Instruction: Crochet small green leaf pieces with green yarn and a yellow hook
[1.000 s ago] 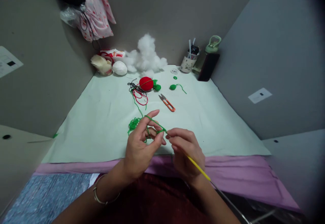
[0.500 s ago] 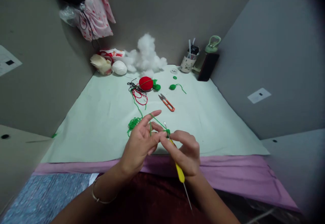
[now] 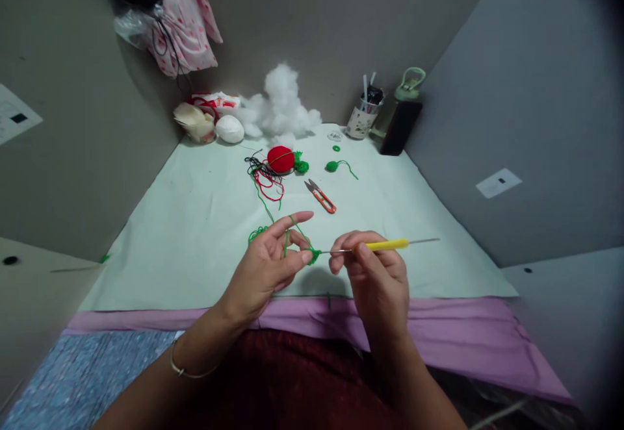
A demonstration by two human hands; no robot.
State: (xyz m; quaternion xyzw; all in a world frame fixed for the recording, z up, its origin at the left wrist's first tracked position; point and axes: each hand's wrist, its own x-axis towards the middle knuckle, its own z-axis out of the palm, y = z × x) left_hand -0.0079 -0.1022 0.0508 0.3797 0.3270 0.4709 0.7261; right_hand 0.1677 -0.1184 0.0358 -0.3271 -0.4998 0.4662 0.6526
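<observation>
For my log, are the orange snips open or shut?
Open: the orange snips lie with their blade tips apart.

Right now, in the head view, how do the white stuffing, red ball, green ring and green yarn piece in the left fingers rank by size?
Largest to smallest:
White stuffing
Red ball
Green yarn piece (visible part; nearer the camera, so looks enlarged)
Green ring

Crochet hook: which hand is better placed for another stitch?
Right hand, likely: it holds the yellow-handled crochet hook, tip at the green crochet piece, which the left hand pinches, green yarn over one finger.
</observation>
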